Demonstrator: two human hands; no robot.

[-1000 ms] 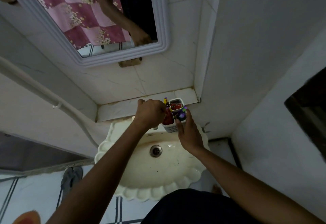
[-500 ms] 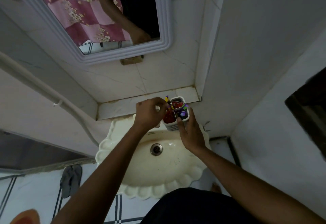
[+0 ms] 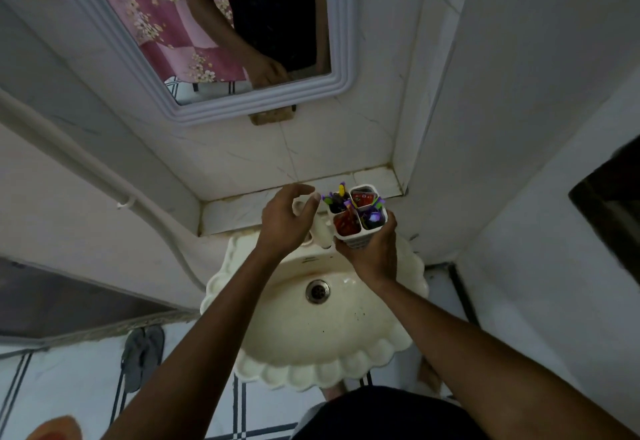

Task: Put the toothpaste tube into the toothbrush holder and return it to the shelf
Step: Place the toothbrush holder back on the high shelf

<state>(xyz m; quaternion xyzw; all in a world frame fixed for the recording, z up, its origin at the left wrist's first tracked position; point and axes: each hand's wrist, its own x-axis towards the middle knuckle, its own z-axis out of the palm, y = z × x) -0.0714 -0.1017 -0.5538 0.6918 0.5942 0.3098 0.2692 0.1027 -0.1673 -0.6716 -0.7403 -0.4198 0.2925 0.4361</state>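
A white toothbrush holder (image 3: 360, 237) with several compartments is held above the back of the sink, my right hand (image 3: 372, 254) wrapped around its lower part. A red toothpaste tube (image 3: 346, 224) stands in its near-left compartment, and another red pack (image 3: 363, 198) fills the far one. Purple and yellow toothbrushes (image 3: 337, 197) poke out of the top. My left hand (image 3: 289, 219) hovers just left of the holder, fingers spread and curled, holding nothing. The tiled shelf (image 3: 249, 209) runs just behind both hands.
A cream scalloped sink (image 3: 322, 335) with a drain (image 3: 317, 291) lies below my hands, and its white tap (image 3: 320, 230) sits between them. A framed mirror (image 3: 214, 93) hangs above the shelf. A wall corner (image 3: 408, 148) bounds the shelf's right end. A sandal (image 3: 142, 353) lies on the floor.
My left hand has let go of the tube, opened and drawn away to the left. My right hand has closed further around the holder, which sits slightly farther right.
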